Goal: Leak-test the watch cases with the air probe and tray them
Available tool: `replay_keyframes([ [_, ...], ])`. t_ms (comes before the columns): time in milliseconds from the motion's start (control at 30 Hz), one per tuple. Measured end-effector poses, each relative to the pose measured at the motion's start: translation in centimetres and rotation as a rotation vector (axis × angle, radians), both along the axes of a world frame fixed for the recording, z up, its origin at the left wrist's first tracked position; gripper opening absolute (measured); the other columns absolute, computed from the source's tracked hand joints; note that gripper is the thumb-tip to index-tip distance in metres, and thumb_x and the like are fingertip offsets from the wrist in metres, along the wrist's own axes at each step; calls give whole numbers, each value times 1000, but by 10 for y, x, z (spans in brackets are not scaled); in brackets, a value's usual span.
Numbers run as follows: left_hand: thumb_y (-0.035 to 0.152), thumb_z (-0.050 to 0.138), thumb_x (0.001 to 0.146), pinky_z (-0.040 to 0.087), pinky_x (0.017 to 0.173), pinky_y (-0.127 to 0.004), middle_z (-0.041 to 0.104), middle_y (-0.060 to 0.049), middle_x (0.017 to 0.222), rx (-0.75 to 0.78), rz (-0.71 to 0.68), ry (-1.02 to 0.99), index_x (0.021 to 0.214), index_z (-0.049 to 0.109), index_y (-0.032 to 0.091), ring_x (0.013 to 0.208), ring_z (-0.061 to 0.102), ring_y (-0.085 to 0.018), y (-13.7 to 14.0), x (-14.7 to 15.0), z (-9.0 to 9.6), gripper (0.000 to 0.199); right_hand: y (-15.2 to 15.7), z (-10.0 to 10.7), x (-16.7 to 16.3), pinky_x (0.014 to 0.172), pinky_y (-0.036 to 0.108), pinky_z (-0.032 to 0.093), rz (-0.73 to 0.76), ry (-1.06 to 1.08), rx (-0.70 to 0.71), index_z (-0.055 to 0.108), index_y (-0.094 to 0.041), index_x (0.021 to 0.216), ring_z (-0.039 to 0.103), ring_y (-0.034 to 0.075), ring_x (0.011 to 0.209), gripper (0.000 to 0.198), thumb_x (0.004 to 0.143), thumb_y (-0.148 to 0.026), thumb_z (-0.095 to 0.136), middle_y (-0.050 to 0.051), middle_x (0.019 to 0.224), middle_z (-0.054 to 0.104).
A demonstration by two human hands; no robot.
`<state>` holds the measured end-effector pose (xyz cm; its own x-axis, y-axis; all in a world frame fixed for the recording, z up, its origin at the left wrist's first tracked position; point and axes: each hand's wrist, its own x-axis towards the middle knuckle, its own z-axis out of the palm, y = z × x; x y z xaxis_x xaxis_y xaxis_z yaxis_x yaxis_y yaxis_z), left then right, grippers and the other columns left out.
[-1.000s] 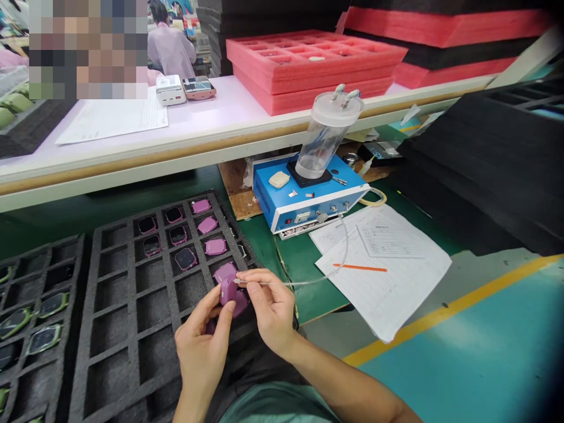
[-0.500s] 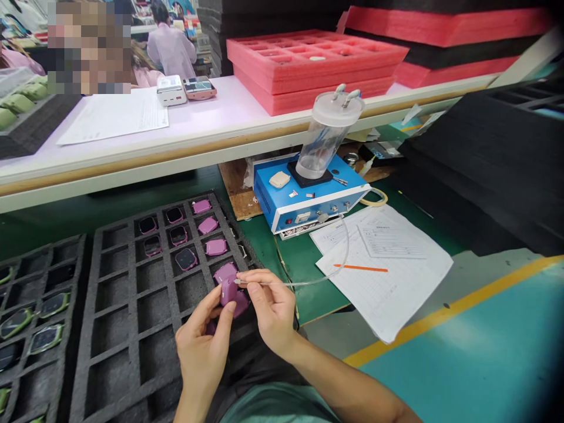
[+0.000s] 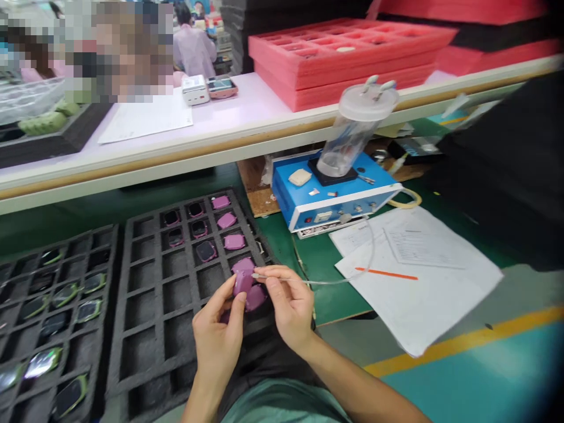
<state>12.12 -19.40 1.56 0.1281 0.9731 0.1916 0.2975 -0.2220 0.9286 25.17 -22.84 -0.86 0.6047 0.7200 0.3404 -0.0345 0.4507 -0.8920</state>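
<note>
Between the thumb and fingers of my left hand (image 3: 220,323) is a purple watch case (image 3: 242,283), tilted on edge above the dark foam tray (image 3: 147,367). My right hand (image 3: 291,302) pinches the end fitting of a clear thin tube (image 3: 324,282), its tip at the right side of the case; whether it touches, I cannot tell. The tube curves over the papers toward the blue box. In the tray's right column lie more purple watch cases (image 3: 234,241), some partly behind my hands. Dark-faced purple watches (image 3: 205,251) sit in compartments left of them.
A blue control box (image 3: 293,197) carries a clear cylinder (image 3: 341,144). Papers (image 3: 423,305) with an orange stick (image 3: 388,274) lie right. Another foam tray (image 3: 99,329) holds green-rimmed watches. Above runs a white shelf (image 3: 220,126) with red foam trays (image 3: 304,82); people sit beyond.
The whole view has shifted, so the scene sits farther right in the picture and more of the left tray shows. Both hands keep their grips on the watch case and tube.
</note>
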Motion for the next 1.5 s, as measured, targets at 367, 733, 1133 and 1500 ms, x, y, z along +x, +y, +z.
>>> replay_keyframes([
  [367, 25, 50, 102, 53, 97, -45, 76, -12, 119, 234, -122, 708, 123, 74, 15, 107, 65, -31, 49, -44, 14, 33, -8, -4, -2, 86, 33, 66, -1, 35, -70, 77, -22, 102, 77, 18, 97, 11, 101, -25, 66, 6, 103, 77],
  [733, 34, 71, 94, 56, 89, -44, 79, -22, 105, 147, -166, 1138, 100, 77, 7, 105, 75, -39, 109, 7, 64, 28, -9, -3, -4, 86, 31, 66, 2, 50, -64, 78, -22, 102, 77, 17, 93, 11, 101, -25, 67, 5, 101, 77],
  [1133, 33, 67, 94, 65, 89, -35, 77, -17, 120, -137, -15, -173, 136, 62, 13, 105, 77, -26, 35, -16, 22, 47, -3, 2, -2, 85, 29, 67, 4, 45, 29, 78, -24, 103, 76, 16, 94, 14, 101, -21, 65, 5, 100, 77],
  [1500, 27, 86, 80, 63, 92, -23, 81, -12, 116, -256, 29, -434, 115, 78, 17, 105, 79, -21, -9, 17, 3, 38, -5, -1, 0, 93, 36, 64, -8, -60, 51, 76, -27, 109, 75, 19, 105, 19, 103, -17, 62, 5, 109, 77],
])
